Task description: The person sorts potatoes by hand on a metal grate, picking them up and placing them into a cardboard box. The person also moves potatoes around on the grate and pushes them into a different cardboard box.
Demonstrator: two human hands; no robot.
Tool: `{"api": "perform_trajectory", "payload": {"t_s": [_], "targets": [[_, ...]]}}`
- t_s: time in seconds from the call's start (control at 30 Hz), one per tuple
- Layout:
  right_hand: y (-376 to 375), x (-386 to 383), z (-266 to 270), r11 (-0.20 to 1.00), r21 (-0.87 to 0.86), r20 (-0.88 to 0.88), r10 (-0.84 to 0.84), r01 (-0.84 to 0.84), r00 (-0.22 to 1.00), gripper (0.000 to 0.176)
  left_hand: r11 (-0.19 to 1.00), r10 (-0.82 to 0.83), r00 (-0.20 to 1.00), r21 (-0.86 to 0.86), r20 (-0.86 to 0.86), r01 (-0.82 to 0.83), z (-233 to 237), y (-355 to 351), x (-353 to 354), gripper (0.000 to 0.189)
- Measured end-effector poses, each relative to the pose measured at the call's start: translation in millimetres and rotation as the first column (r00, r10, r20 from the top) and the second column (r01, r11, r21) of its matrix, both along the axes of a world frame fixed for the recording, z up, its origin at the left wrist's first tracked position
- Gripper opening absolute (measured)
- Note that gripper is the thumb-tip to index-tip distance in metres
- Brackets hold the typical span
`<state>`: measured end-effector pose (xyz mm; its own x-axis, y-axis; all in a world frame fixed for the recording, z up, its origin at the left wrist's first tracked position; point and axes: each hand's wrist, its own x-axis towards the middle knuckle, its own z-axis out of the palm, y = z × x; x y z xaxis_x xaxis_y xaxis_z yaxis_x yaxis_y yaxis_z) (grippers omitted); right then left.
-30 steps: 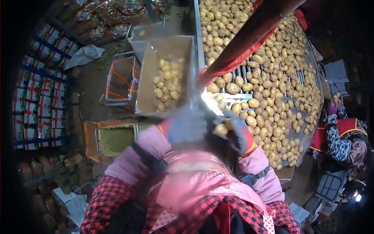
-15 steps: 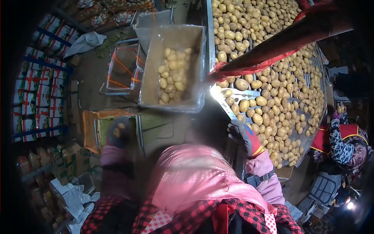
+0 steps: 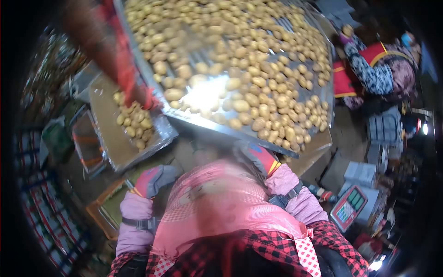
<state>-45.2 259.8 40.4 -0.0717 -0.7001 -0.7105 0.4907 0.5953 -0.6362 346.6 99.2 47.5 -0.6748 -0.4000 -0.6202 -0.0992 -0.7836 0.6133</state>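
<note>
My left hand (image 3: 156,180), in a grey and red work glove, is low in front of me, beside the pink apron (image 3: 207,203). Its fingers point to the right, loosely stretched, and no potato shows in it. My right hand (image 3: 256,158), gloved the same way, is just below the near metal edge of the sorting table (image 3: 217,128). Its fingers look apart and empty, though motion blurs them. Many potatoes (image 3: 258,99) lie spread over the table. More potatoes (image 3: 136,122) fill part of a plastic-lined cardboard box (image 3: 108,134) at the left.
A post wrapped in red cloth (image 3: 122,64) crosses the upper left. An orange-edged crate (image 3: 104,207) stands low on the left. A co-worker (image 3: 374,69) is at the table's right side. A scale with a keypad (image 3: 349,207) stands at the lower right.
My view has turned right, bringing the table to the centre. My left hand has left the green-lined crate, and the potatoes seen in it no longer show. My right hand stays near the table edge.
</note>
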Motion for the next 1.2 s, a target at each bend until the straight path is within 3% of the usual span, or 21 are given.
{"api": "perform_trajectory", "payload": {"t_s": [0.1,0.17,0.2,0.27,0.3,0.33,0.4,0.5,0.57,0.6,0.7,0.73,0.77,0.8,0.83,0.87,0.9,1.0,1.07,1.13,1.2], "targets": [[42.8,-18.3,-2.0,0.936,-0.27,-0.356,0.121,-0.225,0.927,0.041,0.96,-0.156,0.986,-0.244,-0.066,0.136,12.8,-28.1,-90.9,0.052],[74.5,-23.5,-16.8,0.862,-0.301,-0.719,0.077,-0.409,0.69,0.031,0.803,-0.282,0.958,-0.535,0.047,0.262,2.8,-46.9,-138.1,0.05],[91.0,-20.1,-35.8,0.954,-0.207,-0.48,0.094,-0.217,0.872,0.025,0.78,-0.304,0.952,-0.562,0.041,0.274,0.4,-48.5,-160.8,0.047],[127.0,-30.5,-63.2,0.959,-0.238,-0.433,0.038,-0.155,0.901,0.019,0.725,-0.338,0.941,-0.632,0.018,0.273,-2.6,-48.0,-222.5,0.043],[144.5,-35.7,-76.2,0.96,-0.252,-0.409,0.01,-0.123,0.913,0.017,0.245,-0.433,0.885,-0.923,0.168,0.296,-5.9,-47.5,-256.8,0.044],[173.4,-32.8,-96.9,0.963,-0.177,-0.109,-0.225,0.204,0.968,0.022,-0.042,-0.505,0.843,-0.981,0.186,0.191,-0.9,-39.3,-292.3,0.045],[191.0,-43.2,-106.8,0.961,-0.253,-0.382,0.005,-0.109,0.924,0.028,-0.289,-0.663,0.702,-0.954,0.261,0.081,0.4,-12.0,-352.3,0.05],[189.4,-30.7,-151.0,0.908,-0.417,-0.634,-0.254,-0.046,0.731,0.022,-0.505,-0.731,0.554,-0.862,0.398,-0.046,-9.6,26.5,-423.7,0.047],[195.0,-55.2,-99.0,0.949,-0.314,-0.7,-0.26,0.04,0.665,0.029,-0.578,-0.683,0.59,-0.812,0.43,-0.077,-34.2,16.8,-455.3,0.041],[190.3,-70.6,-76.3,0.939,-0.303,-0.667,-0.331,0.163,0.667,0.033,-0.603,-0.602,0.592,-0.791,0.536,0.104,-52.4,1.2,-481.8,0.04],[177.1,-109.9,-41.5,0.713,-0.275,-0.415,-0.693,0.645,0.59,0.051,-0.695,-0.095,0.894,-0.672,0.438,0.255,-14.1,-85.1,-500.1,0.03],[165.3,-117.6,-30.5,0.758,-0.203,-0.509,-0.622,0.619,0.595,0.057,-0.583,-0.089,0.779,-0.666,0.621,0.465,-19.2,-136.2,-515.9,0.036],[145.9,-124.5,-19.3,0.794,-0.132,-0.596,-0.542,0.593,0.593,0.062,-0.742,0.1,0.942,-0.607,0.32,0.285,-15.7,-154.4,-487.0,0.039],[126.6,-132.2,-17.8,0.821,-0.058,-0.676,-0.451,0.568,0.583,0.067,-0.61,0.302,0.884,-0.64,0.358,0.468,-27.4,-173.2,-477.4,0.045],[101.7,-137.4,-28.0,0.908,-0.092,-0.875,-0.27,0.409,0.403,0.078,-0.603,0.389,0.849,-0.598,0.358,0.528,-39.0,-186.9,-462.4,0.049],[78.4,-143.2,-61.2,0.911,-0.212,-0.915,-0.312,0.354,0.254,0.081,-0.64,0.35,0.867,-0.585,0.355,0.498,-29.3,-173.8,-452.6,0.052],[39.7,-155.2,-12.1,0.925,-0.109,-0.849,-0.277,0.364,0.449,0.081,-0.676,0.252,0.898,-0.599,0.361,0.43,-26.4,-153.1,-441.8,0.052],[5.2,-188.1,2.7,0.79,-0.577,-0.649,-0.596,0.206,0.473,0.073,-0.654,-0.149,0.901,-0.724,0.406,0.218,-12.6,-82.5,-410.2,0.055],[35.6,-210.9,-1.1,0.87,-0.464,-0.83,-0.493,0.168,0.26,0.069,-0.563,-0.367,0.804,-0.8,0.468,0.208,14.3,-32.4,-397.0,0.05],[67.6,-212.4,-24.8,0.98,-0.128,-0.992,-0.125,0.151,-0.029,0.068,-0.428,-0.627,0.641,-0.884,0.442,0.191,8.7,-1.9,-398.2,0.058],[110.0,-201.8,-40.6,0.987,0.13,-0.981,0.142,0.094,-0.135,0.072,-0.493,-0.741,0.457,-0.86,0.492,0.128,9.4,28.1,-419.7,0.059]]}}
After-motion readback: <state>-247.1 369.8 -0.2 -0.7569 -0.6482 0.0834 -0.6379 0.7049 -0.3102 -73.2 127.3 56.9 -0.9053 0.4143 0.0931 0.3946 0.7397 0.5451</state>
